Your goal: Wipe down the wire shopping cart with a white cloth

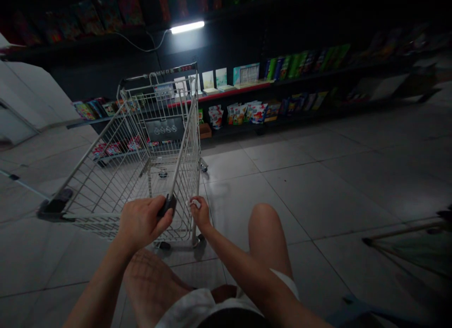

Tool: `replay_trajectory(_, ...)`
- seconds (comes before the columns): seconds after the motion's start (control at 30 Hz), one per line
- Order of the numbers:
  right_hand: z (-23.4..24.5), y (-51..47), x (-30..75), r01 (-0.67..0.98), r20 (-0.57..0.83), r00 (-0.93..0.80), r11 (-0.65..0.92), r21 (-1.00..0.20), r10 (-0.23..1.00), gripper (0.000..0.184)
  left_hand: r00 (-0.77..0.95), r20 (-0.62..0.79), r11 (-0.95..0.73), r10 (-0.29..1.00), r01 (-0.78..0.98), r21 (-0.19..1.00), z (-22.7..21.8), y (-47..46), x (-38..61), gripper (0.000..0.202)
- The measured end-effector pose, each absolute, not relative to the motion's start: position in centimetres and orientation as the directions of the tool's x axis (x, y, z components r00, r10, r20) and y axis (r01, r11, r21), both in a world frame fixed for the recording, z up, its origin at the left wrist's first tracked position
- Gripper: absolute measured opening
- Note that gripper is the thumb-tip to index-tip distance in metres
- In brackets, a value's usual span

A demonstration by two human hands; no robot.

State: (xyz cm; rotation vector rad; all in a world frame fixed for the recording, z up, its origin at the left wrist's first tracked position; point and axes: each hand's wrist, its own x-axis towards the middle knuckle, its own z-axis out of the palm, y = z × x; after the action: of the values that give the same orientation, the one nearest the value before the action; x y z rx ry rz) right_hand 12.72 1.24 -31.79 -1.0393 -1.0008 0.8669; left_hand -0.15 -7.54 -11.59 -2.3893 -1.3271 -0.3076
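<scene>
A wire shopping cart [141,153] stands in front of me, its rear end at my hands and its basket running away from me. My left hand [141,223] is closed around the black handle grip [166,205] at the cart's rear. My right hand [200,214] grips the rear wire frame, with a small white object [193,204] at its fingertips. I cannot tell what that object is. My bare legs [264,243] show below the cart, and the basket holds nothing that I can see.
Dark shelves [300,87] with colourful books and packets run along the far side behind the cart, lit by a strip lamp [187,27]. Grey floor tiles [318,191] spread around me. Part of another wire cart [409,243] intrudes at the right edge. A pale wall [24,92] stands at the left.
</scene>
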Motion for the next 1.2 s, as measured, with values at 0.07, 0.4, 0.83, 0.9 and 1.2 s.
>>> replay_trajectory(0.07, -30.4, 1.5, 12.5, -0.117, 0.239, 0.330, 0.291, -0.950, 0.913, 0.008, 0.525, 0.369, -0.475, 0.767, 0.851, -0.223, -11.6, -7.6, -0.2, 0.034)
replay_trajectory(0.4, -26.9, 2.7, 12.7, 0.040, 0.599, 0.280, 0.614, -0.788, 0.750, 0.004, 0.519, 0.346, -0.464, 0.781, 0.854, -0.234, -11.6, -7.7, -0.2, 0.035)
replay_trajectory(0.83, -23.1, 2.7, 13.4, 0.099, 0.757, 0.208, 0.756, -0.647, 0.620, 0.013, 0.500, 0.318, -0.455, 0.806, 0.866, -0.209, -11.5, -7.8, -0.3, 0.036)
replay_trajectory(0.9, -24.1, 3.8, 14.2, 0.093, 0.729, 0.209, 0.729, -0.678, 0.652, 0.010, 0.486, 0.299, -0.442, 0.821, 0.873, -0.204, -11.4, -7.9, -0.4, 0.036)
replay_trajectory(1.2, -15.9, 7.5, 16.7, 0.172, 0.886, -0.350, 0.951, -0.256, 0.302, 0.009, 0.357, 0.212, -0.332, 0.910, 0.932, -0.145, -10.6, -8.3, 1.4, 0.042)
